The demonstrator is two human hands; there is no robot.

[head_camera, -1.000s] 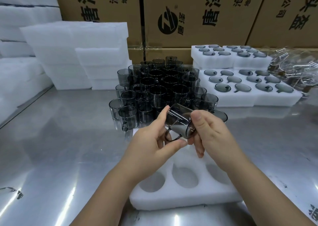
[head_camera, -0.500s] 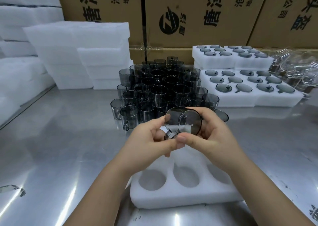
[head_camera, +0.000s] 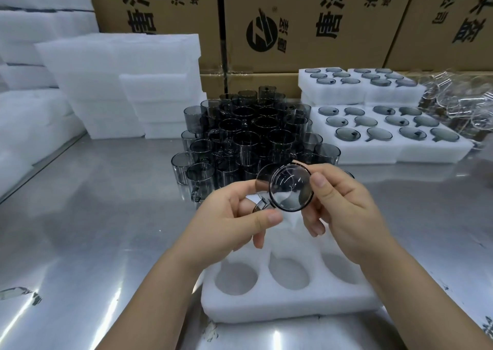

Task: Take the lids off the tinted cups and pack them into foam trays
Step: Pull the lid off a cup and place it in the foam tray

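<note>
A smoky, see-through tinted cup (head_camera: 290,191) was held on its side at the centre of the frame, its dark round rim facing the camera and its thin loop handle at the lower left. The left hand (head_camera: 226,221) pinched the handle end between curled thumb and fingers. The right hand (head_camera: 344,216) gripped the rim, thumb on its upper right edge, fingers curled behind. Just below them lay a white foam tray (head_camera: 288,304), soft-grained, with round hollows. Behind the cup stood a tight cluster of cups (head_camera: 253,136) of the same grey tint. At the right, filled trays (head_camera: 373,152) showed grey discs in their hollows. Plain foam slabs (head_camera: 120,82) were stacked at the upper left. All sat on a shiny metal surface (head_camera: 93,216). Brown cardboard boxes (head_camera: 306,16) across the top bore a round black logo and black characters, among them 唐泽.
</note>
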